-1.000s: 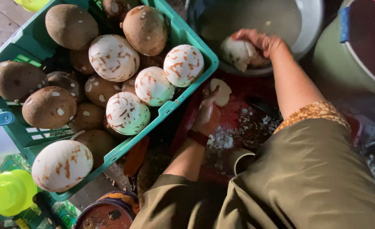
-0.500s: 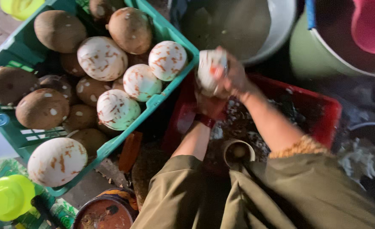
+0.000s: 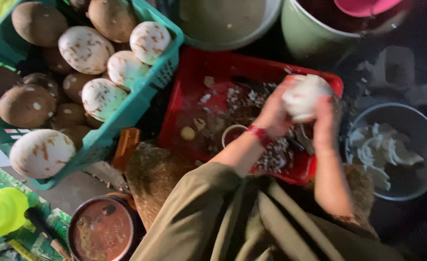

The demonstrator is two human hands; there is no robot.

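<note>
Both hands hold a peeled white coconut [image 3: 304,95] over the right end of a red crate [image 3: 208,63]. My left hand [image 3: 273,115], with a red band at the wrist, grips its left side. My right hand [image 3: 327,121] grips its right side and underside. The crate's bottom is strewn with brown and white shavings, and a small round cup [image 3: 230,135] stands in it. The view is motion-blurred.
A teal crate [image 3: 162,72] at left holds several brown and partly peeled coconuts. A grey bowl [image 3: 423,140] at right holds white coconut pieces. A pale basin [image 3: 266,19] and a green bucket [image 3: 310,34] stand behind. A round brown tin [image 3: 102,232] and a yellow-green lid [image 3: 3,210] lie bottom left.
The coconut was lifted from the pale basin by my right hand, brought over the red crate, and is now held in both hands further right. The view has shifted right.
</note>
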